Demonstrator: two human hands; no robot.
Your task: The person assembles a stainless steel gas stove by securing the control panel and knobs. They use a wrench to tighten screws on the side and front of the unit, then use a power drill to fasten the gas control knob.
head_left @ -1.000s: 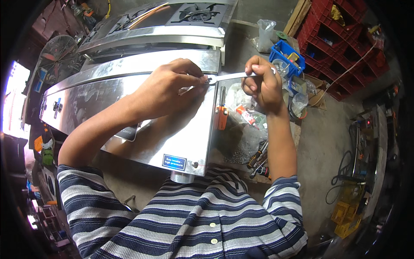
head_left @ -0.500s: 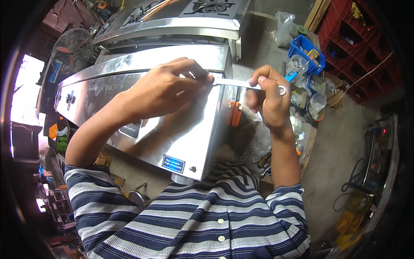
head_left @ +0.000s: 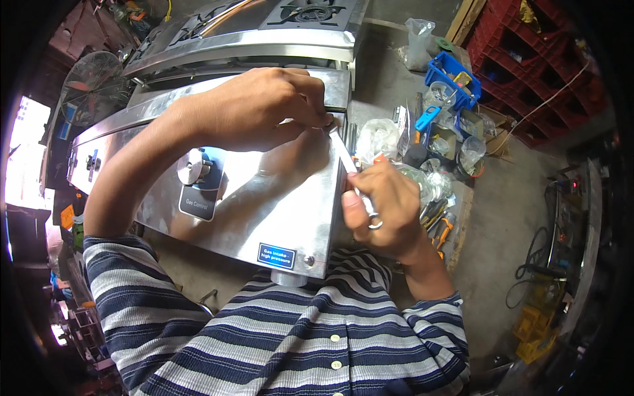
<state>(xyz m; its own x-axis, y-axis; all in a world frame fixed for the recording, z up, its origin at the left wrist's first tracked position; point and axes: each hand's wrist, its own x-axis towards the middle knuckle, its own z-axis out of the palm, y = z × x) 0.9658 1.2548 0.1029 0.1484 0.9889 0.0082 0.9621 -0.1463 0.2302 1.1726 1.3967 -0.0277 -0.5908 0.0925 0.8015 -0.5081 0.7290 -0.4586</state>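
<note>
The wrench (head_left: 343, 153), swung nearer my body than before, is gripped in my right hand (head_left: 388, 208), its head beside my left hand (head_left: 274, 102), fingers pinched; beyond the right, a blue bin (head_left: 462, 98) holds a yellow item (head_left: 464, 78).

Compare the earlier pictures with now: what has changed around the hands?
The right hand has swung the ring end of the combination wrench toward the body; nearly level earlier, the wrench now slants. The left forearm has shifted forward, uncovering the round control knob. The right hand keeps its wrench; the left hand stays at the far right corner of the steel panel.
</note>
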